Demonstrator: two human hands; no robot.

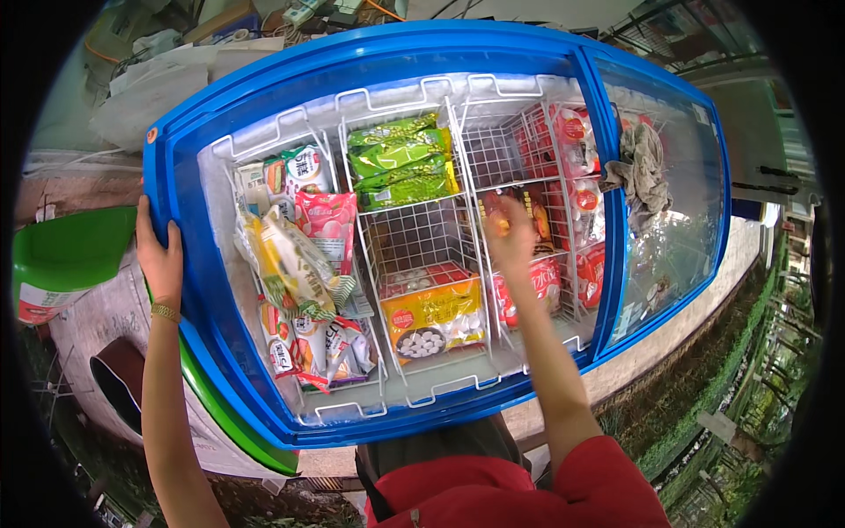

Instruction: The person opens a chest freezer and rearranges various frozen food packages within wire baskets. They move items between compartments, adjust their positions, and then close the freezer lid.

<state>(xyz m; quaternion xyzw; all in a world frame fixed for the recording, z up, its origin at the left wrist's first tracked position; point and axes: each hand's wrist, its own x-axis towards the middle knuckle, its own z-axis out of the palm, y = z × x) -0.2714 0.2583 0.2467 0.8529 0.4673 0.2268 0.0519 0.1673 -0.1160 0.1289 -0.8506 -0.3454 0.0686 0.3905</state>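
Observation:
A blue chest freezer [370, 43] stands before me, with frozen food in white wire baskets [422, 237]. My left hand [158, 254] rests on the freezer's left rim, fingers spread over the edge. My right hand [511, 231], blurred, reaches into a right-hand basket over dark brown packets [538, 214]; whether it grips one cannot be told. Just below it lie red and white bags [544, 287]. Green packets [403, 158] fill the upper middle basket, and a yellow bag [436, 317] lies in the lower middle. Mixed ice-cream packets and a pink bag [327, 224] are piled at the left.
A grey cloth [640, 175] lies on the freezer's divider and glass lid [686, 198] at right. Frost coats the inner walls. Green-edged equipment [72, 257] stands at left. Papers [165, 76] and cables are behind the freezer.

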